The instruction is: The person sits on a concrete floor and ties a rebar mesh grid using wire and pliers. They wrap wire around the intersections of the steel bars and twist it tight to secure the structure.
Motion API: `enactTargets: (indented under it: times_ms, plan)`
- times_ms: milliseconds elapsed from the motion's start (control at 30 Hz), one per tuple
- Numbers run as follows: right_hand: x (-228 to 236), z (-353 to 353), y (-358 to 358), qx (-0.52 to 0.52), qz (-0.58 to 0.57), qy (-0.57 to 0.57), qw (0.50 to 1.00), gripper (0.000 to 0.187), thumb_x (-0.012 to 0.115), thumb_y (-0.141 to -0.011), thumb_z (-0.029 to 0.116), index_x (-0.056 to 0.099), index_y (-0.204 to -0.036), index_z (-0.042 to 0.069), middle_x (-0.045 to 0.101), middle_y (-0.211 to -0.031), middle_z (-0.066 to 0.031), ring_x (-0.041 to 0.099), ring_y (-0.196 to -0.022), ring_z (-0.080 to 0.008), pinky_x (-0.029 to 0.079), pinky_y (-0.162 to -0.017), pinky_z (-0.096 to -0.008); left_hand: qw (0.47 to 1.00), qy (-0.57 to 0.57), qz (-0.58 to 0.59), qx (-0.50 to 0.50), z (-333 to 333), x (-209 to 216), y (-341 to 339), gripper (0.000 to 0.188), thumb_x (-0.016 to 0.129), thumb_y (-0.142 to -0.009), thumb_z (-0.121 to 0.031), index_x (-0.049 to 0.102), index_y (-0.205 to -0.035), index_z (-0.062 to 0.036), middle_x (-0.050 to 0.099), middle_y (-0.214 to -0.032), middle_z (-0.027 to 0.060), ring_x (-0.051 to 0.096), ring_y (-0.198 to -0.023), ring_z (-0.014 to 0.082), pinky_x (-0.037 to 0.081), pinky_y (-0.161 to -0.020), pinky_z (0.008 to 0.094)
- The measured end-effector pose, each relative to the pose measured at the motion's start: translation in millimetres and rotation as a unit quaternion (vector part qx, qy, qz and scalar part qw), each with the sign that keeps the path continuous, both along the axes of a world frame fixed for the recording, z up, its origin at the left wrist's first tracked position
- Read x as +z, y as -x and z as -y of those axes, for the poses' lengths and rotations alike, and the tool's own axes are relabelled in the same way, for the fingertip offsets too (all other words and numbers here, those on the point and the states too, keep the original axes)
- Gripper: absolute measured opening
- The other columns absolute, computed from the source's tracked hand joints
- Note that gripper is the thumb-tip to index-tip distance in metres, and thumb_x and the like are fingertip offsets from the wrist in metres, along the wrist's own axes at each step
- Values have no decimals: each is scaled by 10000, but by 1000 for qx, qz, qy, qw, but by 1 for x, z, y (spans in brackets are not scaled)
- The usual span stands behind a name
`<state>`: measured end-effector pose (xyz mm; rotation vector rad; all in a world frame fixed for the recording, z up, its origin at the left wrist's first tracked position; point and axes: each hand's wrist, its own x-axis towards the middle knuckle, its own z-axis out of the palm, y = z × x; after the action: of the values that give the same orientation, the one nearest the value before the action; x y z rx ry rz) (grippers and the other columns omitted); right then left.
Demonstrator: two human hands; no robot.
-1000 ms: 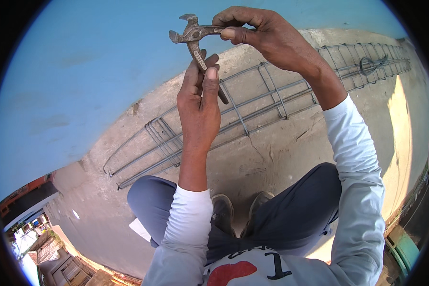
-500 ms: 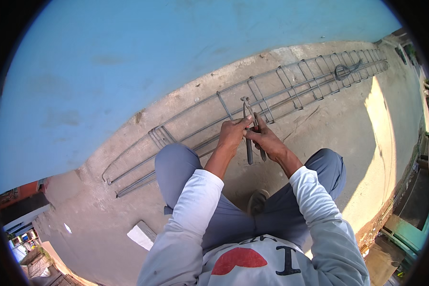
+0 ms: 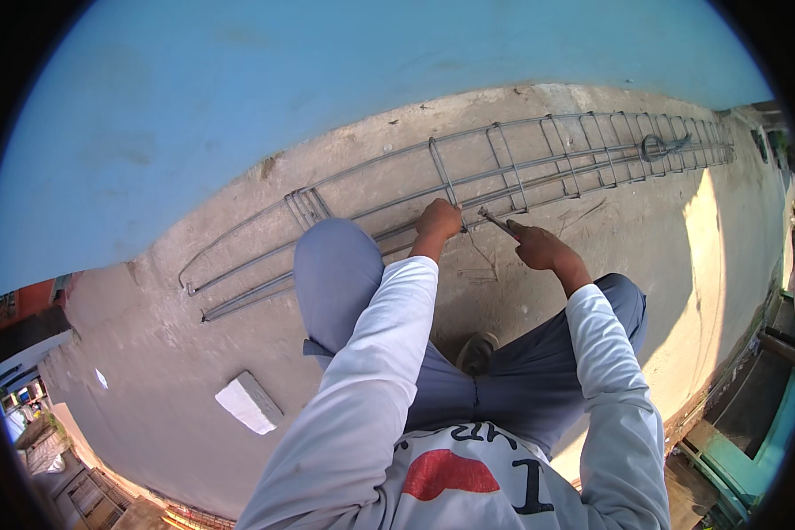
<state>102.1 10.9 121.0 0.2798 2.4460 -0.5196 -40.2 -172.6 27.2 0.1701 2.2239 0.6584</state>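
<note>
A long steel rebar cage (image 3: 512, 177) lies on the ground, with square stirrups tied along its bars. My left hand (image 3: 439, 219) is closed at the near side of the cage, by the lower end of a stirrup; its fingertips are partly hidden. To its right, my right hand (image 3: 541, 247) grips a pair of pincers (image 3: 498, 220) by the handles. The tool's head points left toward my left hand, close to the near bar but apart from that hand. Whether the jaws hold any wire is too small to tell.
A coil of wire (image 3: 658, 147) rests on the cage's far right part. Several stirrups (image 3: 309, 208) are bunched near its left end. Behind runs a blue wall (image 3: 238, 106). A white block (image 3: 249, 403) lies on the concrete at my left. My knees flank the work.
My hands were together on the pincers in front of me. Now they are apart: the left has gone to the cage, and the right alone holds the pincers, farther right.
</note>
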Motion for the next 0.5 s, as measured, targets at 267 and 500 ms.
enactTargets:
  times_ms: [267, 500]
  plan:
    - [14, 43, 27, 98, 110, -128, 981, 525, 449, -982, 73, 461, -1495, 184, 639, -1307, -231, 609, -1234, -392, 493, -1028, -489, 997, -44, 35, 58, -1, -29, -19, 529, 645, -968, -449, 679, -1208, 21, 657, -1286, 248, 618, -1224, 402, 499, -1014, 474]
    - [6, 64, 45, 135, 136, -213, 958, 379, 504, -999, 215, 594, -1356, 126, 617, -1339, -205, 623, -1217, -409, 524, -958, -551, 995, -49, 39, 73, 0, -22, -18, 506, 671, -948, -442, 707, -1161, 15, 674, -1253, 243, 640, -1192, 396, 515, -992, 453]
